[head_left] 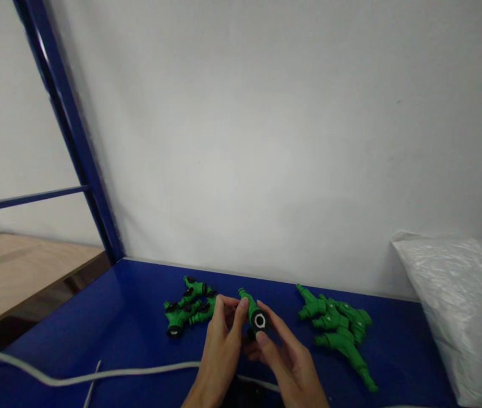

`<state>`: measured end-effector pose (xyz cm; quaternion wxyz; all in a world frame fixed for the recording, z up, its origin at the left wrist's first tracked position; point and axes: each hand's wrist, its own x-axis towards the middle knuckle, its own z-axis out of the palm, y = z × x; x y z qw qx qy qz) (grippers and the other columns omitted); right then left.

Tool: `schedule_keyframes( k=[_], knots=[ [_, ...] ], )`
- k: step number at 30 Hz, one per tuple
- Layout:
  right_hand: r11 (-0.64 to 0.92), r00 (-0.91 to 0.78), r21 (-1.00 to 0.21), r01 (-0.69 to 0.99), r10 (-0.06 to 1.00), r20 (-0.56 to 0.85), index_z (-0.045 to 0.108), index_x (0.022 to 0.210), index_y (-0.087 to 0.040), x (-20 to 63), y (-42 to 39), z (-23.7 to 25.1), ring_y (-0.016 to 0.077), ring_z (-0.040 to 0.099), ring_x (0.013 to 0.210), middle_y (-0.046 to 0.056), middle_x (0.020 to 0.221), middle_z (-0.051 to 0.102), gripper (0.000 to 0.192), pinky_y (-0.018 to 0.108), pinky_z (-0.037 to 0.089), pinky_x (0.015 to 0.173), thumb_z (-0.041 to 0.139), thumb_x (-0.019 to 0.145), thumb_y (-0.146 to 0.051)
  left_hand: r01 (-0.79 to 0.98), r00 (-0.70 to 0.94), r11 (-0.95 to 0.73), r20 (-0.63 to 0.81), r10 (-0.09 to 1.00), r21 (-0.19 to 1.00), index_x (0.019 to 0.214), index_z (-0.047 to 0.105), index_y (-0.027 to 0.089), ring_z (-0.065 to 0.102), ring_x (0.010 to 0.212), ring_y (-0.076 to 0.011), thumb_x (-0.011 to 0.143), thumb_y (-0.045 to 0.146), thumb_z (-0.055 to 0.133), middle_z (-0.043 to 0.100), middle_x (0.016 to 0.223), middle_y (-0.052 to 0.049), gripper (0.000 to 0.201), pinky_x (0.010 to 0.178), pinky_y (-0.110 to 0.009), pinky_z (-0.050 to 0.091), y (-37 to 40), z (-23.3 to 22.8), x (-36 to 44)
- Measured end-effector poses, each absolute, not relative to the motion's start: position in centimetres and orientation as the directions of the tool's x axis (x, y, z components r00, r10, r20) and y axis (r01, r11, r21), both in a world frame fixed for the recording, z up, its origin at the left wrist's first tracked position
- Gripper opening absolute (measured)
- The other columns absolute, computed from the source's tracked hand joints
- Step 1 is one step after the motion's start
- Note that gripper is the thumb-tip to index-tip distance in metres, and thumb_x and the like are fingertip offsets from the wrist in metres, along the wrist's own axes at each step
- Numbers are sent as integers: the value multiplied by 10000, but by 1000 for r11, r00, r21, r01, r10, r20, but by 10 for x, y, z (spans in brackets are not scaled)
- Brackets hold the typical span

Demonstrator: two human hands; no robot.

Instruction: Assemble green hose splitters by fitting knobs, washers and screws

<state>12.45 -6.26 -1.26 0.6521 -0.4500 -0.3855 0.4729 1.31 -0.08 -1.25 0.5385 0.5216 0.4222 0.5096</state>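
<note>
**A:** Green plastic, that's what both hands are on: a small green plastic hose connector with a black ring at its near end [254,313], held up off the blue bench [96,334], well short of the white wall behind.

**B:** How are the fingers set on it?

**A:** The left hand [219,345] has its fingers [241,309] curled round the green body from one side. The right hand [285,357] pinches the black ring end, thumb tip just under it. Both are closed on the piece, none spread wide.

**B:** So what could go wrong?

**A:** The hold is only at the fingertips, and the piece looks smooth. If the two hands twist against each other, I'd judge it could slip out and drop to the bench. The black ring could also come away if it's loose; I can't tell how firmly it sits.

**B:** And around the fingers?

**A:** Just left of the left fingers lies a heap of green connectors with black ends [187,309]. Right of the right hand, a little apart, lies a pile of plain green connectors [338,328]. A dropped piece might roll into either and get mixed up.

**B:** Anything nearer?

**A:** A pale grey cable [109,374] runs across the bench below the wrists, and a forearm could snag it. A clear plastic bag of white bits [461,306] sits far right, well apart.
</note>
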Motion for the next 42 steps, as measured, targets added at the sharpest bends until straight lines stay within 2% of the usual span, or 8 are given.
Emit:
schedule_keyframes(
  k=[6, 9, 13, 16, 20, 28, 34, 42],
  knots=[
    [174, 307, -954, -244, 947, 94, 693, 1283, -248, 132, -62, -10, 221, 732, 801, 124, 1338, 654, 568, 389, 594, 827, 710, 824, -582, -280, 237, 7, 62, 969, 960, 850, 502, 208, 657, 858, -201, 784, 629, 716, 668, 869, -26, 477, 785, -313, 522, 3, -18, 19],
    [197, 313, -968, -157, 939, 141, 713, 1247, -240, 139, -64, -5, 208, 726, 766, 124, 1311, 659, 536, 353, 596, 785, 687, 838, -584, -191, 276, -48, 101, 956, 980, 862, 539, 203, 643, 859, -205, 825, 568, 705, 664, 864, -30, 403, 766, -313, 526, 7, -17, 15],
    [242, 340, -968, -61, 917, 208, 714, 1229, -249, 144, -63, -2, 195, 714, 747, 108, 1237, 673, 482, 330, 601, 741, 684, 850, -546, -9, 165, -222, 220, 961, 975, 965, 662, 201, 605, 929, -214, 862, 481, 693, 647, 981, -61, 300, 766, -295, 523, 4, -6, 9],
    [277, 358, -960, -50, 902, 242, 725, 1202, -265, 145, -62, -4, 225, 719, 904, 99, 1266, 640, 424, 321, 609, 786, 703, 849, -500, -66, 264, -286, 294, 919, 956, 1086, 725, 228, 607, 954, -218, 913, 456, 631, 624, 1105, -89, 302, 763, -295, 541, -4, 3, 8],
    [270, 323, -960, -68, 917, 235, 730, 1212, -282, 146, -62, -7, 271, 668, 1133, 97, 1317, 606, 413, 344, 593, 905, 706, 852, -484, -130, 351, -210, 243, 904, 969, 1101, 755, 251, 637, 874, -203, 867, 430, 698, 627, 1096, -83, 300, 728, -291, 561, -9, 6, 10],
    [253, 279, -966, 41, 926, 255, 713, 1261, -308, 149, -61, -15, 243, 694, 1079, 87, 1326, 592, 402, 317, 594, 896, 673, 889, -456, -185, 301, -148, 199, 933, 972, 979, 744, 212, 644, 787, -159, 802, 399, 778, 631, 980, -36, 259, 722, -268, 547, -2, 0, 12],
    [295, 229, -931, 213, 912, 341, 698, 1287, -340, 158, -60, -20, 247, 683, 1093, 79, 1275, 619, 382, 311, 602, 879, 652, 911, -395, -259, 270, -153, 223, 937, 954, 822, 682, 185, 642, 872, -188, 760, 386, 810, 598, 964, -37, 246, 738, -268, 537, -3, 0, 14],
    [290, 255, -915, 280, 897, 362, 712, 1265, -350, 160, -58, -26, 223, 711, 984, 77, 1253, 614, 356, 285, 606, 821, 647, 918, -390, -271, 295, -175, 254, 921, 947, 879, 728, 195, 621, 880, -181, 807, 347, 782, 587, 983, -43, 177, 757, -272, 518, -1, -6, 11]
  ],
)
